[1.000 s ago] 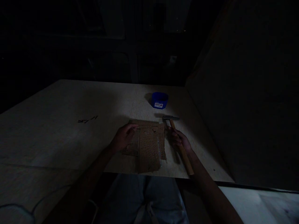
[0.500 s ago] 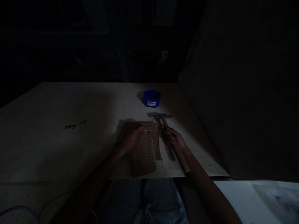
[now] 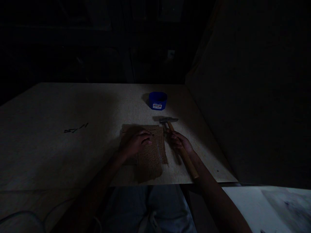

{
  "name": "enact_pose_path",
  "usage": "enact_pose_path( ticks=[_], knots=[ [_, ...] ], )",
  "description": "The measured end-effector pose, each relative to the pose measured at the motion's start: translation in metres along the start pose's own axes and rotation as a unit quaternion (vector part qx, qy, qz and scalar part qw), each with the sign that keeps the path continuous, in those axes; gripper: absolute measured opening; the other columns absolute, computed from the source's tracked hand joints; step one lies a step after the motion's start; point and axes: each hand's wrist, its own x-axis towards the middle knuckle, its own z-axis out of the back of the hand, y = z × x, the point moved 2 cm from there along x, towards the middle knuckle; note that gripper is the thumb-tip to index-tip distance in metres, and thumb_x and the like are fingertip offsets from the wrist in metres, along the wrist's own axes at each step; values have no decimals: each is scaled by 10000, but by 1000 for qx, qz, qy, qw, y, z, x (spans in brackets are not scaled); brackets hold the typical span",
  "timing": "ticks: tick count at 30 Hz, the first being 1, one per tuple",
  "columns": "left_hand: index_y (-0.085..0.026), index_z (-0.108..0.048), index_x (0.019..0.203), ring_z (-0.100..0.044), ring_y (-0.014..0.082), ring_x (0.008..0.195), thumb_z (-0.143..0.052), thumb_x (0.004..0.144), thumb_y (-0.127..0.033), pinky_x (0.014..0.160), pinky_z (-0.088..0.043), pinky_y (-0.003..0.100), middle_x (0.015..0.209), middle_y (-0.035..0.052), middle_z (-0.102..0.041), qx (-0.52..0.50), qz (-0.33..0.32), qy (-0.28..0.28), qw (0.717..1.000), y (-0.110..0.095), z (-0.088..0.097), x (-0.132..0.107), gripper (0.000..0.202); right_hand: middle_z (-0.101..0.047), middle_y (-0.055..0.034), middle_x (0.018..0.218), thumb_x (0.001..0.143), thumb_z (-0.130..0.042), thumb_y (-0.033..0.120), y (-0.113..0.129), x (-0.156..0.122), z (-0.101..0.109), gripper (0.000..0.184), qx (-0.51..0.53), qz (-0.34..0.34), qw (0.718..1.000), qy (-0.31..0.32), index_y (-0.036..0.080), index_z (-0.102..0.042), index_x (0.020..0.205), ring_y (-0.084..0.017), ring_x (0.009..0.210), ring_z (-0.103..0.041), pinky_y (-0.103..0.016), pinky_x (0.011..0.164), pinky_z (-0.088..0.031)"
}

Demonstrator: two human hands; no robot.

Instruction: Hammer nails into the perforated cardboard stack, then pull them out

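My right hand [image 3: 179, 141] is wrapped round the wooden handle of a hammer [image 3: 186, 159], whose metal head points away from me above the table. Over a stack of brown, hole-marked cardboard pieces [image 3: 151, 161], my left hand [image 3: 139, 142] has its thumb and fingers apart, and I see nothing held between them. A small dark nail head [image 3: 153, 134] seems to stand at the fingertips, though the dim light blurs it. To the far left, several dark nails [image 3: 75, 128] lie loose on the tabletop.
A blue plastic tub [image 3: 157, 101] with a white label stands behind the hammer on the pale wooden table [image 3: 102, 103]. A tall dark panel [image 3: 243, 106] rises along the table's right edge. At lower left a cable [image 3: 21, 212] curves.
My left thumb and fingers have parted from their pinch at the nail, and the hand has drawn back slightly left. My right hand keeps the hammer in nearly the same place.
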Motion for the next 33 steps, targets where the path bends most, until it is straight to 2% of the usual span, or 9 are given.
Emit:
enact_pose_path(
  ticks=[5, 10, 15, 19, 23, 25, 28, 31, 33],
  knots=[
    [-231, -697, 1193, -667, 166, 1036, -551, 919, -78, 907, -554, 325, 1164, 65, -702, -12, -30, 36, 999, 9, 6, 1, 346, -532, 109, 617, 815, -725, 181, -1, -1, -2, 272, -34, 24, 999, 0, 167, -586, 1049, -13, 343, -354, -80, 270, -287],
    [-236, -733, 1016, -655, 174, 1031, -562, 903, -81, 923, -532, 333, 1083, 38, -717, 36, -57, 23, 997, 2, 3, 6, 257, -548, 97, 621, 776, -777, 188, -7, -6, -13, 258, -54, 51, 997, -12, 161, -587, 950, -12, 339, -351, -94, 262, -291],
    [-254, -726, 938, -635, 192, 1011, -582, 870, -83, 908, -508, 329, 996, 27, -700, 91, -17, 7, 996, -3, 0, 6, 234, -675, 31, 717, 812, -763, 229, -12, -12, -24, 214, -101, 79, 991, -32, 177, -581, 913, -20, 320, -379, -120, 256, -341],
    [-230, -674, 950, -656, 181, 936, -489, 935, -142, 850, -528, 315, 942, 33, -695, -16, 63, -83, 994, -2, -5, 3, 206, -778, -67, 988, 812, -760, 269, -20, -12, -27, 256, -130, 74, 988, -48, 188, -563, 956, -37, 307, -448, -161, 246, -400],
    [-209, -621, 1147, -665, 181, 945, -515, 958, -320, 856, -538, 312, 1011, 45, -701, -133, 134, -210, 959, -9, -1, 2, 243, -753, -141, 1168, 868, -711, 323, -29, -11, -30, 290, -163, 32, 985, -41, 191, -528, 1049, -111, 380, -618, -239, 336, -546],
    [-193, -621, 1187, -675, 172, 845, -538, 945, -395, 783, -552, 298, 949, 43, -709, -187, 156, -220, 945, -15, 4, 4, 326, -728, -174, 1224, 886, -696, 330, -32, -10, -32, 315, -169, 8, 985, -34, 186, -507, 1092, -155, 462, -692, -274, 393, -595],
    [-162, -665, 1073, -672, 165, 682, -597, 901, -494, 643, -552, 281, 789, 37, -714, -256, 189, -196, 927, -18, 8, 7, 380, -678, -195, 1313, 900, -688, 326, -33, -10, -32, 309, -160, -10, 987, -21, 198, -474, 1083, -203, 622, -764, -300, 451, -629],
    [-159, -674, 1039, -719, 196, 729, -677, 825, -558, 570, -550, 270, 896, 76, -756, -291, 208, -189, 915, -15, 6, 7, 453, -652, -188, 1357, 902, -696, 340, -34, -10, -31, 303, -155, -11, 988, -9, 210, -460, 1040, -242, 766, -788, -323, 493, -649],
    [-171, -691, 1028, -741, 221, 815, -689, 812, -562, 591, -572, 281, 994, 93, -769, -283, 211, -190, 916, -11, 2, 6, 447, -650, -184, 1359, 889, -717, 353, -34, -10, -31, 325, -158, -9, 987, -5, 211, -462, 1031, -262, 824, -788, -343, 508, -657]
  ],
)
